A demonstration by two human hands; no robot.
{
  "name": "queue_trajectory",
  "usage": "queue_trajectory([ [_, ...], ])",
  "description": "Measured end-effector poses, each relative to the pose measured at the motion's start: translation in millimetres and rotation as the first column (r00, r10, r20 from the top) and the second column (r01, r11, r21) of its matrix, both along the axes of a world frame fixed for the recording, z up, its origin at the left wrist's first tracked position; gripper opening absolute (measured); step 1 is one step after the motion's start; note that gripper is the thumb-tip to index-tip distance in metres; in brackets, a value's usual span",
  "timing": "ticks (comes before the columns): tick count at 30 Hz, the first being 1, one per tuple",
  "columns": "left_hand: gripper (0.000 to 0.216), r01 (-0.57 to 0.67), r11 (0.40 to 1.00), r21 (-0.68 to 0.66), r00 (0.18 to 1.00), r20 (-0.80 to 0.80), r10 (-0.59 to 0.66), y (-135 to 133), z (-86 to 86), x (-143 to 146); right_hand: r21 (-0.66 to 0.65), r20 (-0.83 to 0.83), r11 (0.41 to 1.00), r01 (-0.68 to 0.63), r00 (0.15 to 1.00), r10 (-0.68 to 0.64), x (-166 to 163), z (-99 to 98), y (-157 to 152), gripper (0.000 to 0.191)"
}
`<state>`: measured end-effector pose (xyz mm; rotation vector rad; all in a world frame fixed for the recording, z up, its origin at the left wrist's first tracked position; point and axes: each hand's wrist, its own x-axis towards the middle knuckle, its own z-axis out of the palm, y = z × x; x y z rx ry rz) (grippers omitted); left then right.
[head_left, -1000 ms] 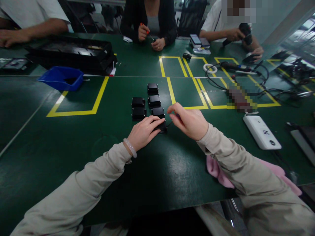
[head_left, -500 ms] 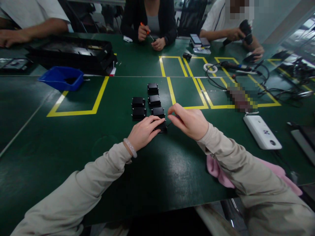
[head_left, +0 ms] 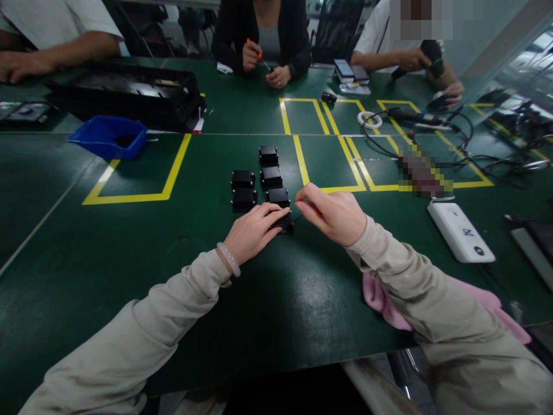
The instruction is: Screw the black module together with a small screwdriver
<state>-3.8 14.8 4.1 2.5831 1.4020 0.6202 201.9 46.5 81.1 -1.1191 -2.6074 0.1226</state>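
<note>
One wide green table (head_left: 129, 248), marked with yellow tape rectangles (head_left: 133, 196), is filling the view, and three other people are working along its far edge. A long black tray (head_left: 125, 95) and a blue bin (head_left: 106, 137) are lying at the far left. A white device (head_left: 460, 230) is lying at the right, and a pink cloth (head_left: 384, 305) is peeking from under the person's right sleeve.

Near the middle, six small black boxes (head_left: 271, 176) are sitting in two close rows. The left hand (head_left: 253, 233) is lying over the nearest black box (head_left: 285, 223), fingers flat across its top, pressing it to the table. The right hand (head_left: 334, 213) is hovering just beside it, thumb and forefinger pinched narrow. It may be gripping something thin, but that is too small to tell.

The likely risk is a slip. With too little pressure the box could be sliding into its neighbour, and anything tiny in the pinch could be dropping onto the dark surface. No brand or label is showing legibly, and the white device's dark marking is too blurred to read.
</note>
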Motion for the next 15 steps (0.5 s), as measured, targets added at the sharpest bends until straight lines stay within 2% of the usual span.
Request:
queue_trajectory([
  [15,0.043,0.0,1.0,-0.012,1.0,0.007,0.0,-0.4,2.0,0.6,-0.002,-0.059,1.0,-0.017,0.998,0.017,0.4,0.0,-0.1,0.033],
])
